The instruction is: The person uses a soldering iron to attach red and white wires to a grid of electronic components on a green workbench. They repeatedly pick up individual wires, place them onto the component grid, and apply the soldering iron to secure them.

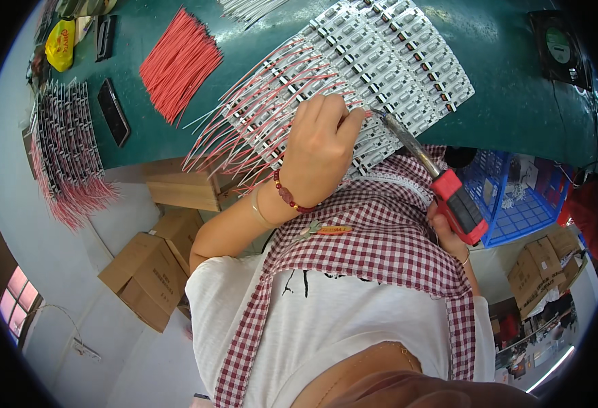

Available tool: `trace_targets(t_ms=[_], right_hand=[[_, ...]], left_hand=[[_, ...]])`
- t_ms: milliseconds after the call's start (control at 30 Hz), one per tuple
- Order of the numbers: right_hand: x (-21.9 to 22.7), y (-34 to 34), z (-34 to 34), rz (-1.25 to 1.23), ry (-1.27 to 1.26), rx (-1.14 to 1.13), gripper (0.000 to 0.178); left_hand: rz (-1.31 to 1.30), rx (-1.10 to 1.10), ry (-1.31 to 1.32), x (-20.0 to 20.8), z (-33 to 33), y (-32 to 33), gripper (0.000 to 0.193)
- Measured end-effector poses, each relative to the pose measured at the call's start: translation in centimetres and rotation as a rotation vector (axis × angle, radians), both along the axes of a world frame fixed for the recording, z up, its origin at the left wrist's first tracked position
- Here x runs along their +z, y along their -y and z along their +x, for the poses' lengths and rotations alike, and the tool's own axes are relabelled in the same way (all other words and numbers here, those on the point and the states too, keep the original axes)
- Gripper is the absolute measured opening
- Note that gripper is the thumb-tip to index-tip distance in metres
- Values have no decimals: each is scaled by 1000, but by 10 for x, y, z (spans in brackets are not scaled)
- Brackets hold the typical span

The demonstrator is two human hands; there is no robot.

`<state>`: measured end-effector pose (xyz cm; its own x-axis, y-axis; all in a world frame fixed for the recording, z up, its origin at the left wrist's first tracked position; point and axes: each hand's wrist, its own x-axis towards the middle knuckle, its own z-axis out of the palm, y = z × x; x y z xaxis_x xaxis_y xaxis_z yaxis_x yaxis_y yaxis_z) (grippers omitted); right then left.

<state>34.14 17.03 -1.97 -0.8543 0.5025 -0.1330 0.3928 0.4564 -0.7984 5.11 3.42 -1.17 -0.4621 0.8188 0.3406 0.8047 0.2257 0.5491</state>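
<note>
A sheet of small white circuit boards (418, 58) in rows lies slanted on the green table (503, 122). Red and white wires (234, 146) run from its left part and overhang toward me. My left hand (321, 153) is over the sheet, thumb and finger pinched on a red wire whose end just shows at the fingertips. My right hand (446, 234) grips a soldering iron (459, 207) by its red and black handle. The iron's tip is beside my left fingertips, at the boards; whether it touches the wire I cannot tell.
Loose red wires (180, 64) and white wires (250, 9) lie farther back. At left are a phone (113, 112), a wired board stack (68, 139) over the edge and a yellow packet (59, 46). A black spool (560, 47) stands right; a blue crate (520, 221) and cartons (142, 279) sit lower.
</note>
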Motion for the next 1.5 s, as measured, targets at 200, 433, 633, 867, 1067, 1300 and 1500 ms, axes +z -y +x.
trace_targets(t_ms=[200,433,633,867,1067,1300,1500], right_hand=[[-1,-2,10,-32,2,-34,19],[7,2,1,-88,-74,-80,22],[0,4,8,-112,-67,-106,22],[-6,3,10,-9,-5,-18,20],[-4,3,16,-58,-24,-71,21],[-6,4,6,-64,-75,-34,21],[-7,3,-2,-6,-83,22,19]], left_hand=[[-49,1,1,4,-1,0,22],[15,6,-49,4,0,2,21],[26,5,-6,-1,8,1,20],[9,9,-22,-1,10,-2,18],[-65,-5,-14,4,10,-2,17],[-32,6,-12,2,9,-4,16],[-24,20,-18,0,10,-3,14]])
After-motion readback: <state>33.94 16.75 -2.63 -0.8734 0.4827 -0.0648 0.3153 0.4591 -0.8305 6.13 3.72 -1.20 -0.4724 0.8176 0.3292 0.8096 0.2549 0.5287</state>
